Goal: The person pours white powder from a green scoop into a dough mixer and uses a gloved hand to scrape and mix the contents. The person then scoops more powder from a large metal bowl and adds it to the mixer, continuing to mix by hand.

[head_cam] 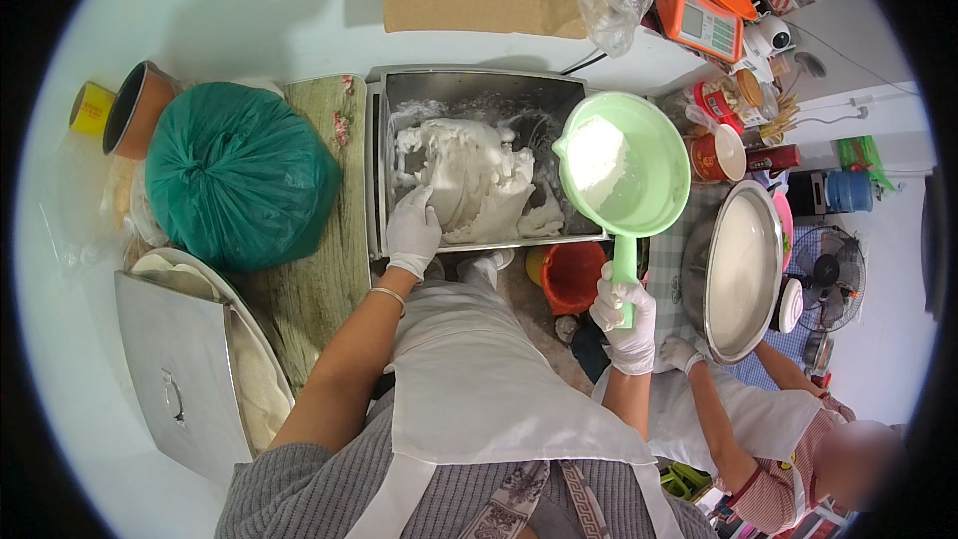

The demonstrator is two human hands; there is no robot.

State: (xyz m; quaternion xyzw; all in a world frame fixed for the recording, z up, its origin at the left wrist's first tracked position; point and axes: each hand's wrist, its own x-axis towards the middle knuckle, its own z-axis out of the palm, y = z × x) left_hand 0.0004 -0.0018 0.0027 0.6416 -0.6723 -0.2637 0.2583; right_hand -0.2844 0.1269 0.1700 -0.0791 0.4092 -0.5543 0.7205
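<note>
A stainless-steel tub [486, 82] in front of me holds a lumpy mass of white dough [475, 172], with smears of flour or dough on its walls. My left hand [414, 228], in a white glove, rests at the near left corner of the tub, fingers apart against the dough's edge. My right hand [625, 318], also gloved, grips the handle of a light green plastic dipper [662, 165]. The dipper is level over the tub's right edge, with white powder heaped in its left side.
Left, a tied green plastic bag [243, 180] stands on a wood-patterned surface [299, 314] near a metal lid [176, 367]. Right, a metal basin [696, 277] holds whitish contents beside a co-worker [748, 434]. An orange scale [700, 19] stands beyond; a red bucket [572, 277] sits below.
</note>
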